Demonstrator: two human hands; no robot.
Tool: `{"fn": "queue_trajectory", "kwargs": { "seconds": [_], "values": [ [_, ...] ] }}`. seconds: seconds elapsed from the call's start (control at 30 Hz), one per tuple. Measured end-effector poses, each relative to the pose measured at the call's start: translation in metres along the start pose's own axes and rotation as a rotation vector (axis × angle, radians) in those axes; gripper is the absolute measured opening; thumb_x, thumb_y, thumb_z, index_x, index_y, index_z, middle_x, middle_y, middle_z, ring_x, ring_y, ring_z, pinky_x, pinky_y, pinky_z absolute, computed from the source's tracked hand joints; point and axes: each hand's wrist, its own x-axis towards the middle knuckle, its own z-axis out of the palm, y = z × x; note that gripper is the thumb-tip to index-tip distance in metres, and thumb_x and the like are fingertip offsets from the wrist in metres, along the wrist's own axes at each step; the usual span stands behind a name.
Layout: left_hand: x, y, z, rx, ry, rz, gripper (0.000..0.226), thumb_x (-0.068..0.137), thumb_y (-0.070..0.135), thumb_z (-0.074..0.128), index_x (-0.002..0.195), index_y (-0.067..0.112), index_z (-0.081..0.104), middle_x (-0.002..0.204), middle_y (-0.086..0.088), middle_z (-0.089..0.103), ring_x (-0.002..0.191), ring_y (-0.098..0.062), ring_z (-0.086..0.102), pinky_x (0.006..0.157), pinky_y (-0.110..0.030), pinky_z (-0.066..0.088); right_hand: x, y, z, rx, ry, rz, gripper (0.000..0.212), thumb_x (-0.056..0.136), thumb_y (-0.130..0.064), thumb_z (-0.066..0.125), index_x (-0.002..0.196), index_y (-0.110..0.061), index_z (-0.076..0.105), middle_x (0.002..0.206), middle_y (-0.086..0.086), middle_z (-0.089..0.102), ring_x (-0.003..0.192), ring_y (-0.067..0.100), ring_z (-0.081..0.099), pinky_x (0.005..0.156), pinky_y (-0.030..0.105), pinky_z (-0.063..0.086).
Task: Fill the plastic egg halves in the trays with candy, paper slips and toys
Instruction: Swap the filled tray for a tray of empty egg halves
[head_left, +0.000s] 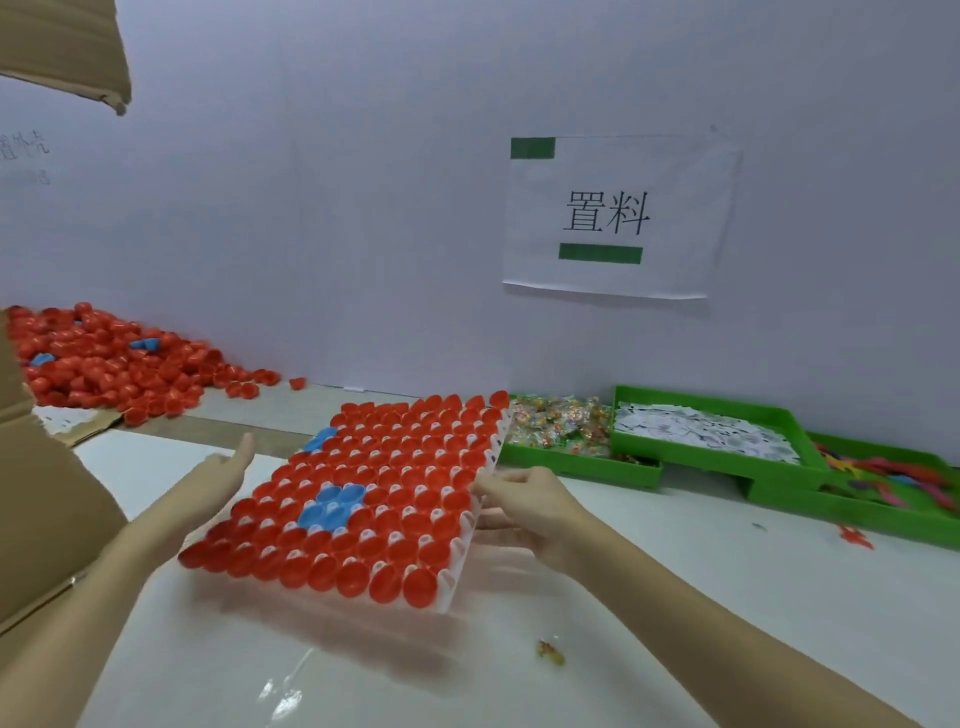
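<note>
A white tray packed with red egg halves and a few blue ones hangs tilted above the white table. My right hand grips its right edge, thumb on top and fingers underneath. My left hand is open by the tray's left side, thumb up, apart from the tray as far as I can see. At the back right stand green bins: one with wrapped candy, one with paper slips, one with colourful toys.
A heap of loose red egg halves lies at the back left on cardboard. A cardboard box wall stands at my left. A candy scrap and a red toy lie on the table. A paper sign hangs on the wall.
</note>
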Motion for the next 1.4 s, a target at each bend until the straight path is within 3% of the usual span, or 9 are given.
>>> {"fn": "queue_trajectory", "kwargs": {
  "seconds": [0.1,0.3,0.47,0.67,0.77,0.97,1.2,1.3,1.4],
  "values": [
    [-0.004,0.002,0.019,-0.052,-0.106,0.016,0.081,0.101,0.068,0.021,0.144,0.006,0.051,0.140,-0.022,0.059,0.124,-0.041,0.055,0.113,-0.052,0.039,-0.037,0.007,-0.024,-0.018,0.003,-0.022,0.008,0.091,-0.011,0.070,0.091,-0.006,0.077,0.088,0.009,0.080,0.078,0.024,0.078,0.064,0.028,0.061],
    [-0.034,0.007,0.046,-0.149,-0.241,-0.030,0.081,0.084,0.079,0.043,0.123,0.010,0.064,0.127,-0.021,0.064,0.117,-0.040,0.061,0.108,-0.054,0.045,-0.094,0.013,-0.066,-0.037,0.073,-0.065,0.019,0.093,-0.012,0.070,0.106,0.002,0.071,0.095,0.013,0.079,0.078,0.025,0.078,0.064,0.029,0.061],
    [-0.062,0.014,0.066,-0.194,-0.256,0.000,0.082,0.063,0.080,0.058,0.104,0.012,0.078,0.095,-0.014,0.079,0.081,-0.033,0.076,0.076,-0.046,0.057,-0.141,0.019,-0.113,-0.105,0.086,-0.102,0.017,0.091,-0.015,0.075,0.103,-0.004,0.072,0.096,0.014,0.079,0.077,0.026,0.076,0.069,0.033,0.062],
    [-0.120,0.049,0.115,-0.213,-0.432,0.079,0.064,0.068,0.070,0.061,0.085,0.012,0.083,0.078,-0.007,0.079,0.057,-0.026,0.072,0.059,-0.038,0.056,-0.204,0.032,-0.186,-0.161,0.133,-0.028,0.011,0.092,-0.022,0.075,0.094,-0.012,0.079,0.095,0.014,0.078,0.075,0.024,0.073,0.071,0.032,0.061],
    [-0.156,0.070,0.143,-0.272,-0.576,0.130,0.046,0.073,0.063,0.062,0.079,0.023,0.085,0.070,-0.005,0.075,0.051,-0.019,0.067,0.050,-0.029,0.053,-0.233,0.040,-0.225,-0.200,0.177,0.067,0.013,0.094,-0.024,0.073,0.098,-0.016,0.081,0.096,0.013,0.077,0.076,0.022,0.071,0.074,0.032,0.060],
    [-0.189,0.091,0.196,-0.247,-0.738,0.189,0.042,0.095,0.059,0.054,0.085,0.032,0.084,0.073,-0.003,0.074,0.059,-0.014,0.068,0.057,-0.025,0.054,-0.262,0.054,-0.274,-0.262,0.279,0.193,0.011,0.094,-0.026,0.071,0.098,-0.027,0.082,0.086,0.008,0.078,0.073,0.016,0.071,0.073,0.029,0.058],
    [-0.187,0.089,0.217,-0.285,-0.775,0.176,0.042,0.098,0.056,0.054,0.090,0.028,0.084,0.065,0.001,0.062,0.057,-0.011,0.059,0.062,-0.027,0.046,-0.257,0.057,-0.294,-0.311,0.330,0.155,0.014,0.095,-0.023,0.071,0.093,-0.022,0.084,0.098,0.010,0.079,0.082,0.021,0.077,0.070,0.024,0.060],
    [-0.181,0.085,0.218,-0.242,-0.678,0.215,0.049,0.096,0.055,0.058,0.096,0.012,0.082,0.073,-0.005,0.072,0.064,-0.018,0.068,0.066,-0.031,0.056,-0.252,0.048,-0.303,-0.426,0.334,0.203,0.019,0.096,-0.029,0.070,0.098,-0.015,0.082,0.095,0.009,0.080,0.085,0.023,0.077,0.074,0.028,0.062],
    [-0.171,0.085,0.217,-0.205,-0.529,0.331,0.037,0.098,0.051,0.058,0.101,0.018,0.075,0.085,-0.005,0.077,0.069,-0.023,0.074,0.075,-0.036,0.061,-0.236,0.039,-0.317,-0.540,0.544,0.204,0.019,0.099,-0.025,0.066,0.100,-0.009,0.076,0.081,0.006,0.079,0.075,0.022,0.077,0.066,0.029,0.062]
  ]
}}
